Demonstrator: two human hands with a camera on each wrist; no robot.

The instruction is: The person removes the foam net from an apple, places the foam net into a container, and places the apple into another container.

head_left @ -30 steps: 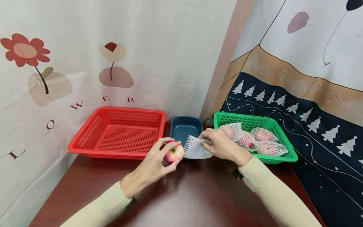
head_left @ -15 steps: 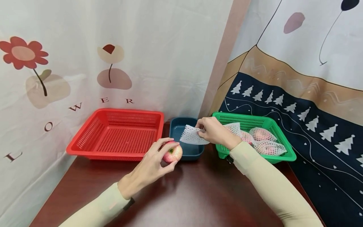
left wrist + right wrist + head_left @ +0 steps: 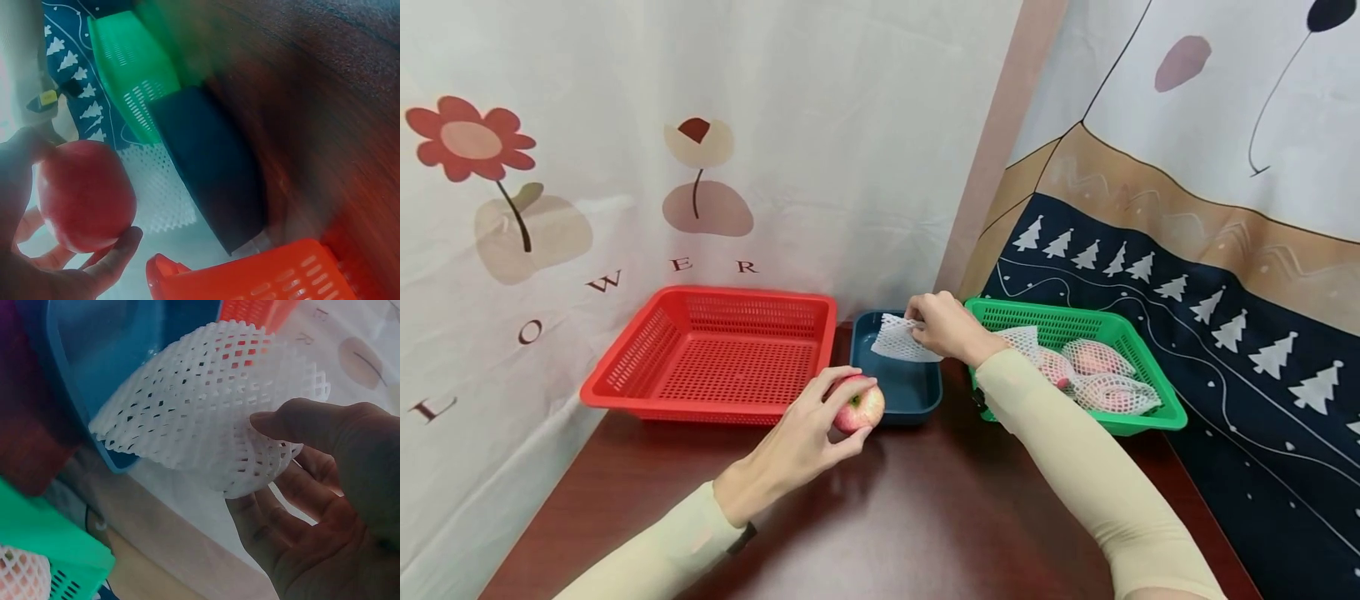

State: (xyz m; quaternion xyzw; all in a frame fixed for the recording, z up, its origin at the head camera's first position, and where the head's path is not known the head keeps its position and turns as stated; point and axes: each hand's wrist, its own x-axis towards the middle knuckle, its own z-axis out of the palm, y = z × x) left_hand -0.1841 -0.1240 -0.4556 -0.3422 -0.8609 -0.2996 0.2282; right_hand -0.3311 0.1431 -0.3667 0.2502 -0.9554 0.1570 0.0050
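Observation:
My left hand [image 3: 801,429] grips a bare red-and-yellow apple [image 3: 860,410] above the table, just in front of the blue tray. In the left wrist view the apple [image 3: 87,195] sits between thumb and curled fingers. With thumb and fingers my right hand [image 3: 951,327] pinches a white foam fruit net [image 3: 901,340], which hangs over the blue tray [image 3: 917,398]. The right wrist view shows the net [image 3: 194,400] flattened and holding no fruit, with the blue tray [image 3: 69,381] behind it.
A red basket [image 3: 707,408] with nothing in it stands at the left. To the right, a green basket [image 3: 1172,408] holds several netted apples [image 3: 1093,357]. A printed curtain [image 3: 850,150] hangs behind the dark wooden table [image 3: 925,517].
My right hand has carried the foam net away from the apple, back and slightly left, until it is over the blue tray. My left hand with the apple has stayed nearly still.

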